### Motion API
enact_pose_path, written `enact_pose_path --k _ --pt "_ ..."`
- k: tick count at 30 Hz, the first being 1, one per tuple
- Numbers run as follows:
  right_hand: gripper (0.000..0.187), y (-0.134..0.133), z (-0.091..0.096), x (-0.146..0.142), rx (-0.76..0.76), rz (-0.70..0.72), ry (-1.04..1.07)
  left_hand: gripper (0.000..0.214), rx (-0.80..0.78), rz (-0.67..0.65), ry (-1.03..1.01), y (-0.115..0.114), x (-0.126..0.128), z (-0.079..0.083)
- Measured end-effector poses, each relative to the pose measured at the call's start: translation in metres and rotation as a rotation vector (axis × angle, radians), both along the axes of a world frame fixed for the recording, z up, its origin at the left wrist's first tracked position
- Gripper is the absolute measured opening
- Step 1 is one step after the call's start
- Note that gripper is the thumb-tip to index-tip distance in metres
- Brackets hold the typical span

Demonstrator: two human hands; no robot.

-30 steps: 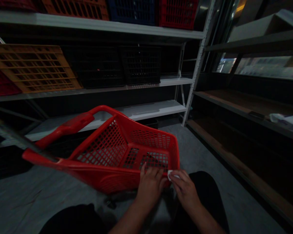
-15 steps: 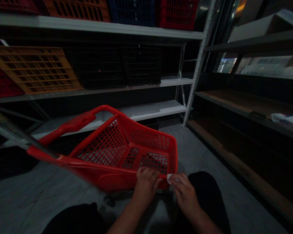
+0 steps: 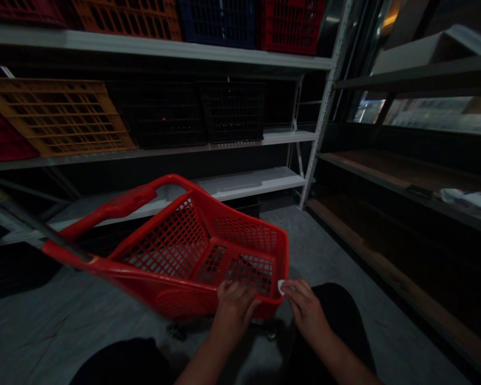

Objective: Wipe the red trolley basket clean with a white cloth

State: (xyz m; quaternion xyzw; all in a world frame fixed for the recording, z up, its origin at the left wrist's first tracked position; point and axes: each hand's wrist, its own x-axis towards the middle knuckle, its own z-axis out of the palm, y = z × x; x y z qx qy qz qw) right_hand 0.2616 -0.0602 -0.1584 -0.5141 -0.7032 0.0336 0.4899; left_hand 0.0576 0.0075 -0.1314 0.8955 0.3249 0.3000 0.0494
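Observation:
A red plastic shopping cart [image 3: 192, 286] stands in front of me, its handle toward the left and its basket open at the top. My left hand [image 3: 236, 303] is wrapped over the near rim of the basket. At the basket's right corner, my right hand [image 3: 303, 302] pinches a small white piece [image 3: 281, 287], perhaps a cloth or tissue, against or just beside the rim. Most of that piece is hidden by the fingers. Inside the basket I see only its perforated floor and walls.
Behind the cart runs a white metal rack [image 3: 260, 184] with a yellow crate [image 3: 72, 117], black crates [image 3: 232, 112] and others above. Brown shelves [image 3: 404, 176] line the right side, bearing a white plastic bundle [image 3: 467, 198]. A grey pole [image 3: 44, 227] crosses at the left.
My right hand has moved slightly up along the cart's right corner with the white piece. My left hand has shifted slightly left and down with the rim.

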Motion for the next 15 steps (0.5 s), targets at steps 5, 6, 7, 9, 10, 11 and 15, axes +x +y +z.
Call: enact_pose_path --k 5,6,7,9,10,11,15 --pt "0.027 0.017 0.002 0.011 0.021 -0.074 0.003 0.010 -0.002 -0.008 -0.003 0.002 -0.005 -0.002" --pt "0.027 0.013 0.003 0.006 0.007 -0.056 0.006 0.009 -0.003 -0.007 -0.004 0.002 -0.005 -0.002" --pt "0.028 0.006 0.004 0.000 -0.018 -0.033 0.010 0.009 -0.003 -0.006 -0.007 0.001 -0.005 -0.003" --pt "0.030 -0.009 0.006 -0.011 -0.081 0.012 0.020 0.008 -0.009 -0.004 -0.012 0.001 -0.005 -0.003" --pt "0.030 -0.014 0.007 -0.014 -0.105 0.029 0.023 0.008 -0.013 -0.006 -0.015 0.000 -0.006 -0.003" --pt "0.030 -0.016 0.007 -0.015 -0.116 0.038 0.027 0.007 -0.019 -0.009 -0.016 0.000 -0.007 -0.002" --pt "0.026 0.005 0.005 -0.001 -0.028 -0.015 0.023 0.007 -0.041 -0.028 -0.021 -0.001 -0.010 0.000"
